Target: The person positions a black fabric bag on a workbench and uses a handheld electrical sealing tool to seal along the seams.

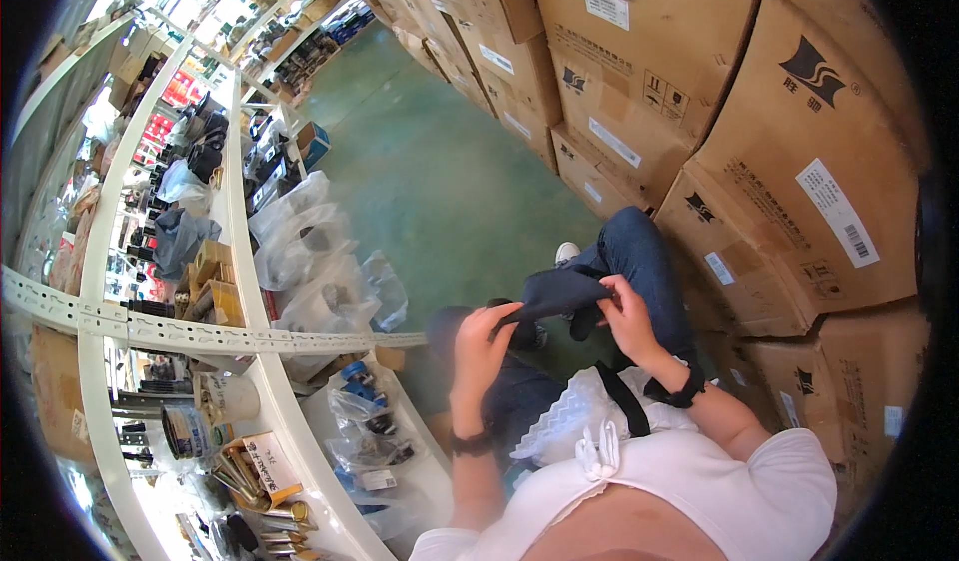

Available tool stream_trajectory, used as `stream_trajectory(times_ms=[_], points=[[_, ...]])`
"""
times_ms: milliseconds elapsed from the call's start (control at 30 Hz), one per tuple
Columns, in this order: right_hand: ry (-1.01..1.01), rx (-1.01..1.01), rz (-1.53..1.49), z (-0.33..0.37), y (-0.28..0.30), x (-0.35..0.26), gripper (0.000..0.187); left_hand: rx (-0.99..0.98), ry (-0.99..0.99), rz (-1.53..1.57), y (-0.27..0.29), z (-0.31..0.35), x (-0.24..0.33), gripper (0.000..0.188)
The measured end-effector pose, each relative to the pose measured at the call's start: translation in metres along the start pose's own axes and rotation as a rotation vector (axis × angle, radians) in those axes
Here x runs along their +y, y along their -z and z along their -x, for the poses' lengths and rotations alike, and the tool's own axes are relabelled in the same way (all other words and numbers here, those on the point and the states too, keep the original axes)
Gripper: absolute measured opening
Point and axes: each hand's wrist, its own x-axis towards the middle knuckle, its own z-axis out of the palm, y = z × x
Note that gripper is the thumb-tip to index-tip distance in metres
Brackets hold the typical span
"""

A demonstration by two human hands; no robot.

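Note:
A dark, curved, cloth-like piece [561,293] is stretched between my two hands, above my lap. Its exact kind I cannot make out. My left hand [481,349] pinches its left end, fingers bent round the edge. At the other end, my right hand [629,319] grips it between thumb and fingers. Dark bands circle both my wrists. Below the hands lie white lace-edged fabric [559,423] and a black strap [621,399] across my front. My legs in dark jeans [639,251] are bent beneath, with a white-tipped shoe [567,252] showing beyond the piece.
White metal shelving [240,231] runs along the left, loaded with parts, boxes and plastic bags [310,261]. A blue part [360,381] in clear plastic sits on the low shelf. Stacked cardboard boxes [759,201] wall the right side. Green floor [420,151] stretches between them.

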Motion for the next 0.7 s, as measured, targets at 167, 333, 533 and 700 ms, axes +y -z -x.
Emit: stream_trajectory(times_ms=[167,333,533,700], points=[[0.053,0.046,0.008,-0.013,0.002,0.006,0.017,-0.139,-0.003,-0.104,0.003,-0.008,-0.012,0.020],[0.194,0.106,-0.010,-0.012,-0.003,-0.003,0.019,-0.009,-0.109,-0.148,0.003,-0.019,-0.002,0.020],[0.025,0.026,0.422,0.003,-0.002,0.008,0.017,-0.009,0.133,-0.127,-0.016,0.006,-0.027,0.048],[0.435,-0.108,0.558,-0.002,-0.015,-0.008,0.021,0.246,0.439,0.013,-0.035,0.031,-0.042,0.067]])
